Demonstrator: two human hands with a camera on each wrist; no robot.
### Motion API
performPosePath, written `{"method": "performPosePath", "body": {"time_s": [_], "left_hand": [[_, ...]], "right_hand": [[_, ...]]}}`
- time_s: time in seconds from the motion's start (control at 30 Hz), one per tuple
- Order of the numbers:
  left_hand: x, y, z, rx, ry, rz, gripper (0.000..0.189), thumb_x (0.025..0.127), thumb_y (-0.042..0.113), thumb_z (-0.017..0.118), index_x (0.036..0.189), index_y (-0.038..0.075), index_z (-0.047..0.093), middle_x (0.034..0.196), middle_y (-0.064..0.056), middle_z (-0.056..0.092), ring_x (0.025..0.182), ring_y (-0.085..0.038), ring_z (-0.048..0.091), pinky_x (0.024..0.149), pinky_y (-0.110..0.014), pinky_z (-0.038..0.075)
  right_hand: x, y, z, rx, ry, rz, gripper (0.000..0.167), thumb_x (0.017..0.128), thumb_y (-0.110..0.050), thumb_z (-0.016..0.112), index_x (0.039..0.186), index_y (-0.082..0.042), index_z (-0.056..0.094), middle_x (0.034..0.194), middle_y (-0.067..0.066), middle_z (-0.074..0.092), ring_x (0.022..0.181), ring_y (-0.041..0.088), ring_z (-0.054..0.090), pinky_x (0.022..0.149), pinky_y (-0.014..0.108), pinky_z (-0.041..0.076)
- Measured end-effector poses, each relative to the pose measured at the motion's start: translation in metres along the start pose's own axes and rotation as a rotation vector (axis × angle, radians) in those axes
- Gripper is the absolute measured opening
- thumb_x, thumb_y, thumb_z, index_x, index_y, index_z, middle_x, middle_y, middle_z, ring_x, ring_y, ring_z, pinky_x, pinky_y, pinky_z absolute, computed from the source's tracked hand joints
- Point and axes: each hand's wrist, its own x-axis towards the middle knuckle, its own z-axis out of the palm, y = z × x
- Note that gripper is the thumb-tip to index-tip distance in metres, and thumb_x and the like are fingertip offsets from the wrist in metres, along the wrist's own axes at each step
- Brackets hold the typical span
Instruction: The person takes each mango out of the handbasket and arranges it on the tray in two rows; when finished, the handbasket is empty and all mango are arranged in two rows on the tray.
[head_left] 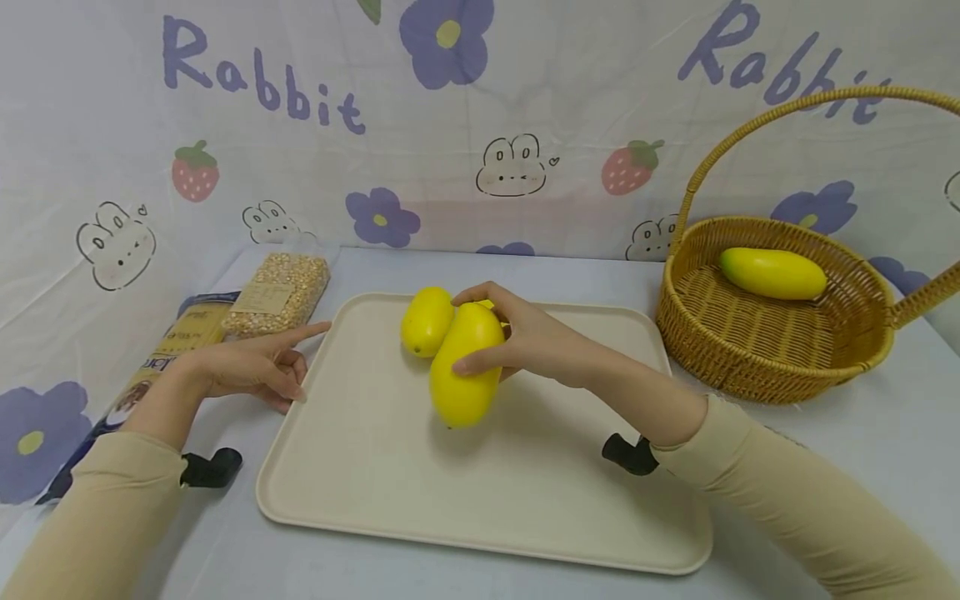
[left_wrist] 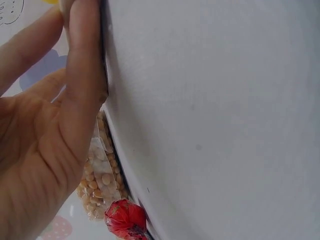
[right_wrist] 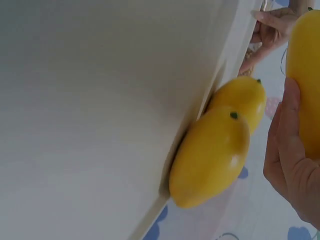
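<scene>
Right grip point(head_left: 517, 337): a yellow mango point(head_left: 467, 379) is being pinched between thumb and fingers, tilted, above the tray point(head_left: 375, 475).
Left grip point(head_left: 255, 367): the tray's left rim is being touched by thumb and index finger, which are being kept spread apart.
Two other mangoes point(right_wrist: 210, 157): these are being carried on the tray, close together near its far rim.
Basket point(head_left: 750, 329): one green-tinged mango point(head_left: 776, 273) is being contained inside, right of the tray.
Table point(head_left: 360, 567): a bag of kernels point(head_left: 279, 296) and a blue-and-gold packet point(head_left: 168, 350) are being supported at left.
</scene>
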Motion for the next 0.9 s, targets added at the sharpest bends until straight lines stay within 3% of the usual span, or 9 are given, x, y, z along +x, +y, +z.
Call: {"method": "performPosePath", "body": {"time_s": [0.43, 0.67, 0.9], "left_hand": [[0.000, 0.001, 0.000, -0.001, 0.009, -0.007, 0.108, 0.083, 0.005, 0.073, 0.160, 0.028, -0.001, 0.088, -0.001, 0.049, 0.078, -0.011, 0.055, 0.075, -0.029, 0.058], [-0.001, 0.001, 0.000, 0.002, 0.013, -0.017, 0.107, 0.084, 0.006, 0.072, 0.160, 0.028, 0.000, 0.088, -0.003, 0.049, 0.077, -0.012, 0.055, 0.076, -0.029, 0.058], [-0.001, 0.002, 0.000, 0.006, 0.022, -0.022, 0.106, 0.085, 0.007, 0.072, 0.160, 0.029, 0.001, 0.089, -0.003, 0.049, 0.077, -0.012, 0.055, 0.076, -0.028, 0.058]], "right_hand": [[0.009, -0.006, 0.038, 0.106, -0.099, 0.059, 0.073, 0.081, -0.024, 0.080, 0.142, -0.027, 0.040, 0.128, 0.013, 0.049, 0.102, 0.022, 0.064, 0.081, 0.035, 0.061], [0.015, -0.006, 0.056, 0.065, -0.113, 0.100, 0.072, 0.080, -0.028, 0.082, 0.140, -0.032, 0.043, 0.132, 0.010, 0.047, 0.096, 0.018, 0.065, 0.078, 0.033, 0.061], [0.018, -0.008, 0.066, -0.005, -0.125, 0.113, 0.073, 0.078, -0.033, 0.082, 0.140, -0.030, 0.044, 0.137, 0.006, 0.047, 0.102, 0.018, 0.061, 0.077, 0.031, 0.060]]}}
